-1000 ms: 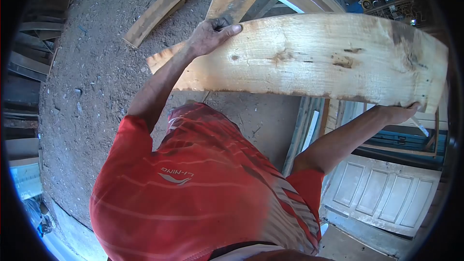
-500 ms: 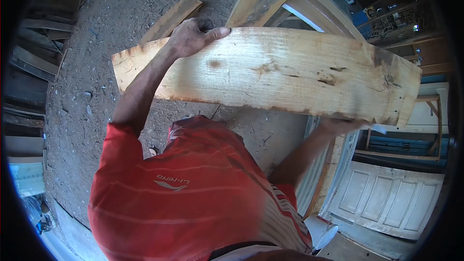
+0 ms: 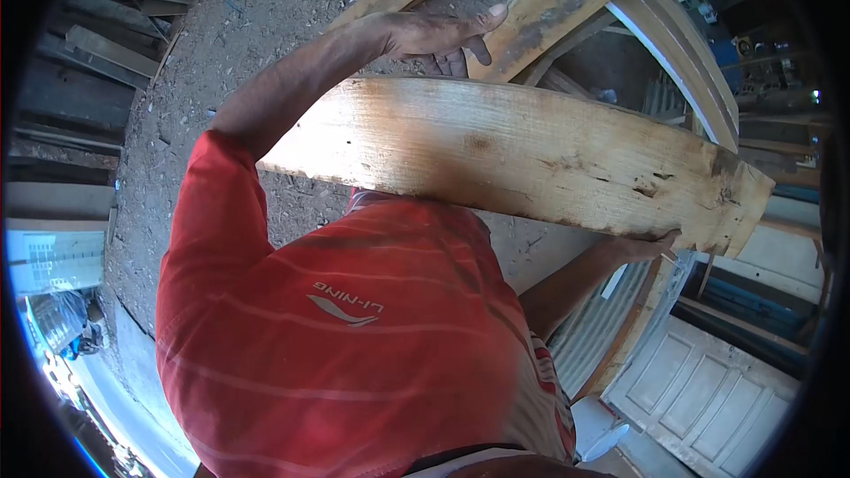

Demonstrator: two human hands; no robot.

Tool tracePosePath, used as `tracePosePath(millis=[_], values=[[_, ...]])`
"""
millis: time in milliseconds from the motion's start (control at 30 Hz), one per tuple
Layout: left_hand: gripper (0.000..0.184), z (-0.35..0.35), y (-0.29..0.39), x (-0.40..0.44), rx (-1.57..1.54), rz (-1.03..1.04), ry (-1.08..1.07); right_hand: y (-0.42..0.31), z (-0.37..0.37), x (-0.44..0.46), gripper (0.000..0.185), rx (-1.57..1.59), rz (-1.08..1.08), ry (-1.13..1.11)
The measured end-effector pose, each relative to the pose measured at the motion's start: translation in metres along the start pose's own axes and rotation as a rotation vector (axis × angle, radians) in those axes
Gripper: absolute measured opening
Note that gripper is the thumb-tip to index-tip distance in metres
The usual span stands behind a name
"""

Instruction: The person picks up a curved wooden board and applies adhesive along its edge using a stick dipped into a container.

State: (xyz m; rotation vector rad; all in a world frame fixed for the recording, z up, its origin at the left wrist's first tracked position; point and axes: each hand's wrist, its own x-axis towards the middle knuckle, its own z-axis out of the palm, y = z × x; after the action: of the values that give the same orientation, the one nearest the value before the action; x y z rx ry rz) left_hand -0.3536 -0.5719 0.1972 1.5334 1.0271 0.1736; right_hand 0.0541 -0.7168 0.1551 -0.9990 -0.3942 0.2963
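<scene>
The board point(image 3: 531, 155) slants before the shirt point(image 3: 354, 363); I see the left hand point(image 3: 434, 38) now spread, thumb lifted off it, apparently leaving the weight to the right hand point(image 3: 645, 250), pinching the lower edge.

There goes your left hand point(image 3: 443, 38), thumb lifted off the board point(image 3: 531, 150), fingers spreading past its far edge! The board's nearer your shirt point(image 3: 381, 363) now.

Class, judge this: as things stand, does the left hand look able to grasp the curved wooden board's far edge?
Probably yes: the left hand is open beside that edge of the curved wooden board, with nothing visible between, and the right hand is over at the near edge.
</scene>
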Motion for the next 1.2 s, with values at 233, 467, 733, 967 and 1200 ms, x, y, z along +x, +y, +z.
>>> tracePosePath(millis=[233,467,733,967,1200], values=[[0.107,0.009,-0.057,0.007,0.019,-0.093,0.1,0.02,-0.06,0.016,0.067,-0.045,-0.128,-0.064],[0.086,0.03,-0.104,0.029,0.438,-0.002,-0.054,0.003,-0.065,-0.009,0.063,0.125,0.169,0.168],[0.072,0.06,-0.122,0.077,0.388,0.215,0.099,0.023,-0.086,0.011,0.054,0.119,0.214,0.261],[0.074,0.106,-0.044,0.174,0.433,0.099,0.148,0.035,-0.119,0.107,0.055,0.208,0.158,0.356],[0.079,0.141,-0.066,0.311,0.452,0.343,-0.006,0.046,-0.17,0.183,0.052,-0.33,0.191,0.668]])
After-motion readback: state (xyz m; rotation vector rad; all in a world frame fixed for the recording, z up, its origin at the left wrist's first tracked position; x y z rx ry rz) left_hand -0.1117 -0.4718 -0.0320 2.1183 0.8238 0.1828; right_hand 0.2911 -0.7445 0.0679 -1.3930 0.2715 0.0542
